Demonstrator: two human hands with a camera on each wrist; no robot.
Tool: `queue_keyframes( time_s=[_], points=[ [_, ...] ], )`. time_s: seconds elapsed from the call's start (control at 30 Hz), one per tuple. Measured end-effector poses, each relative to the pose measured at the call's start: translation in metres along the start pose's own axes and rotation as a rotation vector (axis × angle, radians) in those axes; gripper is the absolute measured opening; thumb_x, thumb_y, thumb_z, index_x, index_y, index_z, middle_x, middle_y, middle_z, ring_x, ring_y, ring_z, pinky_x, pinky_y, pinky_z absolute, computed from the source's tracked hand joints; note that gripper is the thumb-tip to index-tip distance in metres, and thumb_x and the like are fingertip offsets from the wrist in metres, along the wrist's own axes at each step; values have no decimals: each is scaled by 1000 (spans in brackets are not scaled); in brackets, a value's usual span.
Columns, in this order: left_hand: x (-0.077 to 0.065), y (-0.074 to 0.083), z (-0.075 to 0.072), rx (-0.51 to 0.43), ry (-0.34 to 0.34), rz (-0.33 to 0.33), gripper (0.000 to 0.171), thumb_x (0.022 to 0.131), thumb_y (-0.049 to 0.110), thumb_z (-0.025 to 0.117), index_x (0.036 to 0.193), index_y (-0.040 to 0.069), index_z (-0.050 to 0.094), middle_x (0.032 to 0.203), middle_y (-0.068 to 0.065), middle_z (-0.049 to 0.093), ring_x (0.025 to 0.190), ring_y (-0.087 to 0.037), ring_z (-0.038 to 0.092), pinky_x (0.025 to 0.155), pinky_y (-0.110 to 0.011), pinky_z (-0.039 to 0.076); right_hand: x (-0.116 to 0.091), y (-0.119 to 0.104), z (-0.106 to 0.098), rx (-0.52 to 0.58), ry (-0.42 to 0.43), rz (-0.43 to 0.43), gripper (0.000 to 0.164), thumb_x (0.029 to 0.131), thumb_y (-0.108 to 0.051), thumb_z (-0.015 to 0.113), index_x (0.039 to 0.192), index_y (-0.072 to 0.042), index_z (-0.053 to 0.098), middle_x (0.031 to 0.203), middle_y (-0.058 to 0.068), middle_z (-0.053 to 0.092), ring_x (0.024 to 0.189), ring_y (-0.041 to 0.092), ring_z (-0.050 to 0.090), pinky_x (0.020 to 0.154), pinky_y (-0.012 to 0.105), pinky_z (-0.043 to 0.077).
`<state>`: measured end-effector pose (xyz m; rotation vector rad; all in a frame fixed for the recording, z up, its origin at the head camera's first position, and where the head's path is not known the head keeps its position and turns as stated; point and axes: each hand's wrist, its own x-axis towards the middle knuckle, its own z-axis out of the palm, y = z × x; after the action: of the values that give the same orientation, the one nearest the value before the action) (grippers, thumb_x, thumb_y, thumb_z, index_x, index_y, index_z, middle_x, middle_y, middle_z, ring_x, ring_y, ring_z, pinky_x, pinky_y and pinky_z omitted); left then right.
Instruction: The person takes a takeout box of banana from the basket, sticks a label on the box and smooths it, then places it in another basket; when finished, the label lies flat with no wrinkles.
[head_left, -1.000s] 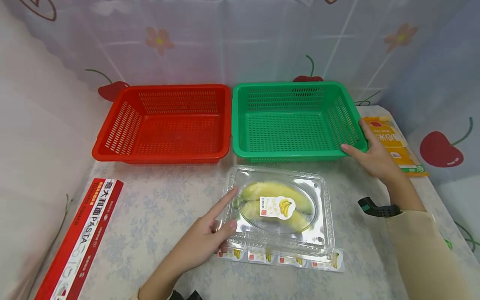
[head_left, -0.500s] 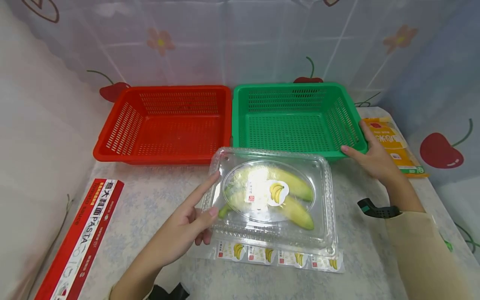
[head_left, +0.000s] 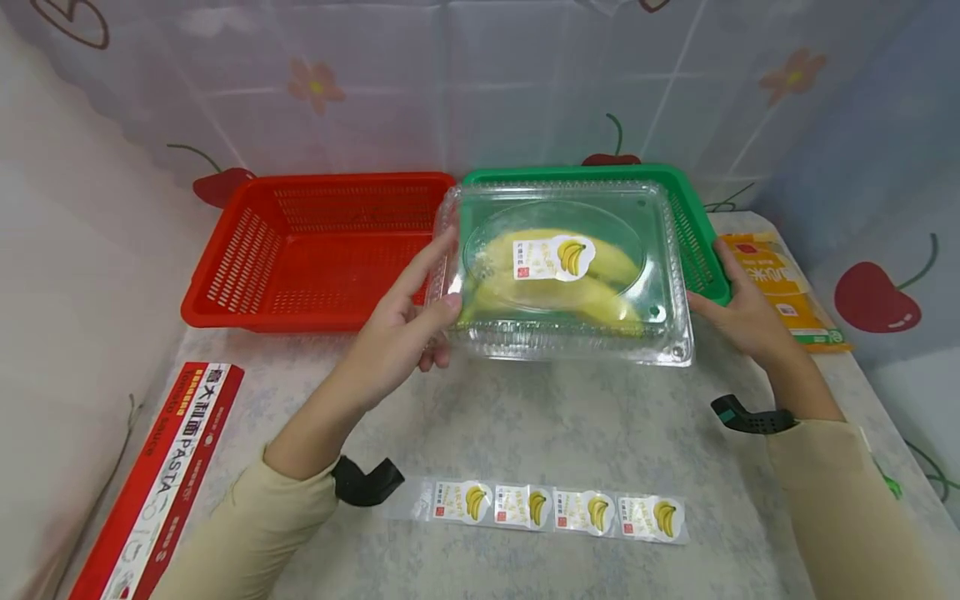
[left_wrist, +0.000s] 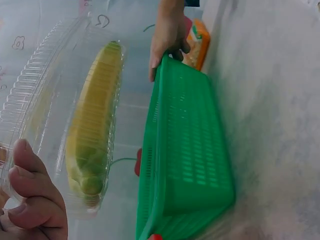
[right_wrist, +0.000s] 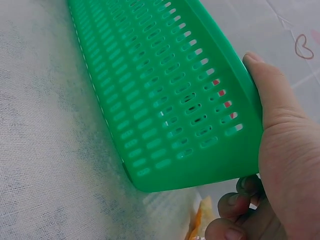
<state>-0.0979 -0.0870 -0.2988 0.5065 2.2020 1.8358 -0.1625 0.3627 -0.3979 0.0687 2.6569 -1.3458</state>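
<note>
My left hand (head_left: 401,325) grips the left edge of a clear plastic clamshell box (head_left: 495,340), thumb on the lid side and fingers curled beneath. Inside lie yellow-green bananas (left_wrist: 95,120), and a banana sticker (head_left: 553,258) is on the lid. The box is raised off the table, tilted, and overlaps the green basket (head_left: 697,242) in the head view. At that basket's right front corner, my right hand (head_left: 753,317) holds the rim, its thumb over the edge and fingers curled outside, as the right wrist view shows. The basket's front wall is mostly hidden behind the box in the head view.
A red basket (head_left: 322,321) stands left of the green one. On the table lie a strip of banana stickers (head_left: 558,510) in front, a red pasta box (head_left: 161,475) at the left, and a yellow food packet (head_left: 780,283) at the right. A patterned curtain hangs behind.
My left hand has lifted the clamshell box of bananas off the table and carried it forward over the green basket, uncovering the sticker strip. My right hand stays on the basket's rim.
</note>
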Motion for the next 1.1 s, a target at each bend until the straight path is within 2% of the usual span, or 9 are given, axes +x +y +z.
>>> queue_keyframes(
  time_s=[0.13, 0.2, 0.33, 0.47, 0.53, 0.7, 0.87, 0.97, 1.1],
  points=[
    [27, 5, 4, -19, 24, -30, 64, 102, 25, 54, 153, 50, 24, 157, 12, 28, 53, -21, 56, 52, -28, 48, -1, 0, 0, -8, 4, 2, 94, 97, -43, 60, 155, -41, -14, 167, 4, -10, 144, 43, 16, 115, 66, 19],
    [38, 9, 7, -32, 29, -56, 64, 102, 25, 54, 153, 50, 23, 157, 10, 27, 55, -19, 55, 53, -27, 47, -1, -1, 0, -17, 4, 14, 95, 96, -46, 60, 154, -43, -15, 167, 3, -11, 147, 43, 13, 115, 68, 17],
    [57, 18, 16, -55, 38, -111, 64, 103, 25, 51, 155, 45, 21, 156, 4, 30, 57, -18, 55, 55, -25, 44, -3, -3, 2, -20, 3, 13, 98, 94, -48, 62, 155, -42, -15, 166, -2, -16, 152, 42, -5, 115, 71, 9],
    [73, 21, 25, -53, 45, -160, 62, 104, 27, 49, 156, 44, 20, 153, -2, 35, 58, -16, 55, 56, -25, 42, -4, -3, 3, -21, 5, 9, 98, 95, -45, 62, 155, -41, -16, 166, -2, -16, 153, 41, -7, 115, 71, 9],
    [82, 20, 28, -44, 47, -186, 62, 104, 27, 49, 156, 44, 20, 154, -2, 33, 57, -16, 55, 56, -25, 41, -4, -3, 3, -23, 4, 16, 98, 95, -45, 62, 154, -42, -16, 166, -2, -16, 152, 42, -5, 115, 71, 9],
    [106, 6, 38, -25, 27, -245, 63, 104, 27, 49, 157, 43, 19, 157, -6, 31, 55, -16, 55, 55, -26, 41, -4, -3, 2, -36, 2, 40, 98, 94, -48, 62, 153, -45, -16, 166, -1, -16, 152, 45, -4, 113, 73, 10],
    [131, -21, 49, -1, 10, -283, 62, 103, 31, 50, 155, 48, 21, 153, -4, 35, 54, -20, 55, 53, -27, 42, -5, -2, 1, -25, 2, 40, 99, 94, -50, 63, 154, -42, -16, 166, -1, -16, 152, 45, -3, 113, 73, 10],
    [141, -34, 54, 18, 11, -284, 61, 102, 33, 51, 152, 52, 23, 148, -2, 39, 56, -20, 56, 52, -26, 43, -5, -2, 0, -23, 4, 34, 99, 94, -49, 63, 155, -42, -15, 166, -1, -15, 152, 45, -3, 113, 73, 9],
    [147, -40, 59, 32, -3, -275, 60, 102, 34, 49, 152, 53, 22, 145, -3, 41, 58, -22, 57, 54, -27, 43, -5, -1, 0, -25, 6, 31, 100, 94, -49, 63, 155, -41, -15, 166, -3, -16, 152, 44, -5, 113, 73, 8]
  ],
)
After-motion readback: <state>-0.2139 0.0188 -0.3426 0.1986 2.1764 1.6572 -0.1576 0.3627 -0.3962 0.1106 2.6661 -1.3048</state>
